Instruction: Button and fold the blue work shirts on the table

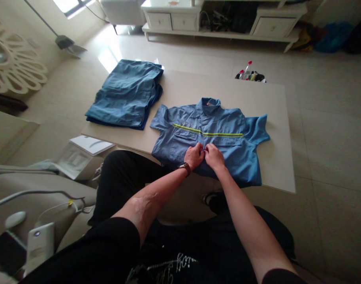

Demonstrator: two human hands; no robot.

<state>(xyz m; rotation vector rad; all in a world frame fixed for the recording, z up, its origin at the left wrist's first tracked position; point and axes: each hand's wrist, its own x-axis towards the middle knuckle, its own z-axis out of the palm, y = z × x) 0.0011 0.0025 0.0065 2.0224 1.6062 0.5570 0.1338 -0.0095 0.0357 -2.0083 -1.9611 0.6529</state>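
We photographed a blue shirt (208, 125) at the centre of the frame, spread front up on a pale bench (277, 104), its collar (208, 105) toward the top and its hem by the near edge. Our left hand (194, 156), a watch (185, 168) at its wrist, and our right hand (213, 156) met low on the shirt's front, fingertips pinching the cloth at the middle opening; whether a button or a snap sat between them, we could not tell.

We judged the shirt light, soft and limp, quick to crease, hardly slippery and in no danger of breaking. The doubled edge of the opening looked the firmest grip for fingertips; for lifting the whole, we favoured the shoulders, since a pull at one point would have dragged the loose cloth askew.

A yellow stripe (224, 135) crossed the chest. In the upper left, we saw folded clothes (127, 92) near one sleeve; red-capped bottles (248, 71) showed beyond the bench, upper right.
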